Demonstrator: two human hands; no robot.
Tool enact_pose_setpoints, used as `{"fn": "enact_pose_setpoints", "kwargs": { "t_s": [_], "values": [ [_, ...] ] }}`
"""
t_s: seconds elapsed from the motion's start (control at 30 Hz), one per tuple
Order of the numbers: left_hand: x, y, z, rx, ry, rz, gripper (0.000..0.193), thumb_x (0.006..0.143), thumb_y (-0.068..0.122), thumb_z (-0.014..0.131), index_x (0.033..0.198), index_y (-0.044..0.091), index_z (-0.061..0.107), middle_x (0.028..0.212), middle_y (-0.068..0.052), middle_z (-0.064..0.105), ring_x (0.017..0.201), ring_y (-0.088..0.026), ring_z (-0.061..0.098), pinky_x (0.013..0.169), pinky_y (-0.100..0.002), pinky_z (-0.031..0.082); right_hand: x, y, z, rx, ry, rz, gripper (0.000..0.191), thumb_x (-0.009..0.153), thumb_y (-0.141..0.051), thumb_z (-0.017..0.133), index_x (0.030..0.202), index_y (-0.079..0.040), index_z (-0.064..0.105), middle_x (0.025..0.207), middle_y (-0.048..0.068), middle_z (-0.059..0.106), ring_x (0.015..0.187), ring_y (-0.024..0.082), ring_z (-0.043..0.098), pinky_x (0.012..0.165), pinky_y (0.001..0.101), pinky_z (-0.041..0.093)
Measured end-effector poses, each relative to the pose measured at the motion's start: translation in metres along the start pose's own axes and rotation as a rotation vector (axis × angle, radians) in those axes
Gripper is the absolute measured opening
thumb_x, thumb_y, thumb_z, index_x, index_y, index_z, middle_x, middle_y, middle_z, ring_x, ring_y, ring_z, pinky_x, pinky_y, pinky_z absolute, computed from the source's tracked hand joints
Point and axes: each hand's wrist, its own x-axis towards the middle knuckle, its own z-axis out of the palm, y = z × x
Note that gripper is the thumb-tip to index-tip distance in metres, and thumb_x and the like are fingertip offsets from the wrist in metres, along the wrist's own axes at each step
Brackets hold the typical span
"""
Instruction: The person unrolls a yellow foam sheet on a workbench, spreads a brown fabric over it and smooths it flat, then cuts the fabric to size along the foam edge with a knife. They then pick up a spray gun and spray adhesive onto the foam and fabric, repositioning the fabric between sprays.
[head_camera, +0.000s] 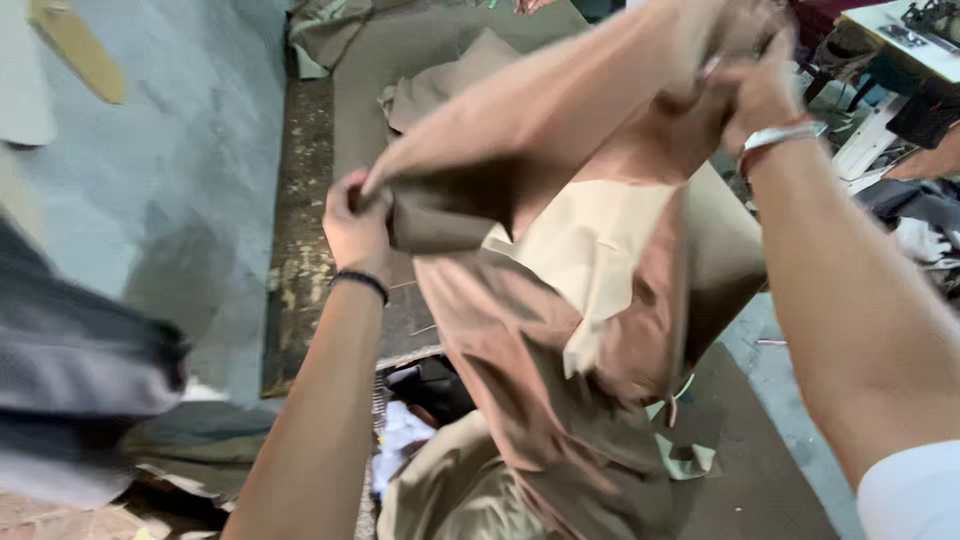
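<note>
A brown garment (540, 330) with a paler beige lining hangs in the air in front of me, stretched between both hands. My left hand (355, 225), with a dark band at the wrist, is closed on one edge of the cloth at the left. My right hand (755, 95), wearing a silver bracelet, grips the upper edge at the top right. The lower part of the garment drapes down over a heap of similar tan cloth (450, 490).
More tan fabric (430, 60) lies on the floor beyond. A grey wall (170, 170) stands at the left, with dark folded cloth (70, 390) near it. At the far right are a white sewing table (900, 40) and another person's arm (930, 160).
</note>
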Motion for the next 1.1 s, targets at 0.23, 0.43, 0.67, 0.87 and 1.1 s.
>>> {"fn": "enact_pose_setpoints", "kwargs": {
  "t_s": [0.23,0.43,0.67,0.87,1.1],
  "values": [
    [-0.088,-0.213,0.017,0.042,0.09,-0.768,0.043,0.083,0.002,0.082,0.121,-0.006,0.063,0.102,-0.013,0.072,0.083,-0.021,0.07,0.07,-0.035,0.058,0.013,0.254,-0.1,-0.828,0.079,0.138,0.082,0.075,0.003,0.088,0.143,-0.01,0.044,0.125,0.025,0.064,0.111,0.035,0.066,0.092,0.0452,0.057],
    [-0.141,-0.292,-0.05,0.277,0.076,-0.737,0.022,0.083,0.0,0.071,0.104,0.005,0.076,0.099,-0.009,0.075,0.082,-0.019,0.068,0.072,-0.034,0.056,-0.036,0.403,-0.134,-1.177,-0.078,0.171,0.028,0.104,-0.015,0.06,0.131,-0.007,0.06,0.118,0.027,0.068,0.108,0.041,0.063,0.088,0.052,0.051],
    [-0.197,-0.234,-0.075,1.059,-0.172,-0.086,0.025,0.079,0.015,0.079,0.104,0.014,0.075,0.11,-0.014,0.072,0.104,-0.036,0.064,0.09,-0.046,0.05,-0.088,0.386,-0.108,-1.347,-0.19,-0.244,0.03,0.084,-0.013,0.076,0.113,-0.014,0.066,0.116,0.014,0.066,0.108,0.037,0.064,0.092,0.048,0.053],
    [-0.323,-0.186,-0.079,0.851,-0.301,-0.313,0.029,0.079,0.013,0.074,0.108,0.016,0.073,0.118,-0.011,0.071,0.11,-0.033,0.065,0.094,-0.042,0.052,-0.143,0.417,-0.041,-1.405,-0.57,-0.276,0.014,0.082,-0.021,0.075,0.095,-0.024,0.077,0.1,0.002,0.074,0.104,0.029,0.065,0.097,0.0481,0.049],
    [-0.39,-0.143,-0.124,0.79,-0.434,-0.741,0.022,0.088,0.019,0.065,0.107,0.019,0.075,0.109,-0.006,0.077,0.097,-0.024,0.075,0.085,-0.037,0.059,-0.136,0.404,-0.075,-1.336,-0.697,0.028,0.026,0.08,-0.014,0.068,0.102,-0.016,0.079,0.107,0.007,0.076,0.106,0.029,0.068,0.097,0.0425,0.049]
  ]
}}
